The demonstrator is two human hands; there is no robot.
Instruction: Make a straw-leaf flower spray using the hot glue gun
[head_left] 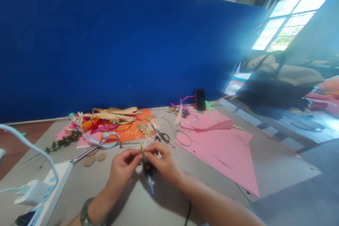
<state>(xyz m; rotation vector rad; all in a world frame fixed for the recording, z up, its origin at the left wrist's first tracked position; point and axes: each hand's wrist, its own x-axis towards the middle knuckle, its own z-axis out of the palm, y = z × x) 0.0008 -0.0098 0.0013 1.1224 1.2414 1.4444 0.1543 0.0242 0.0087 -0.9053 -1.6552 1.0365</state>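
Both hands meet low in the middle of the view, fingertips pinched round a small pale dried-husk piece (142, 147) with a split, pointed top. My left hand (124, 164) grips it from the left, a dark bangle on the wrist. From the right, my right hand (164, 160) closes thumb and finger on the same piece. Just under the fingers is a black object (147, 167) with a reddish spot and a light-blue strip; its kind is unclear. Beyond the hands lie dark-handled scissors (162, 136).
Dried husks (113, 114) and orange paper (127, 130) lie back left. A cutter knife (86, 153) and wooden discs (90, 161) are near the left hand. Pink paper (222, 155) spreads right; a phone (200, 100) leans behind. A power strip (57, 183) is front left.
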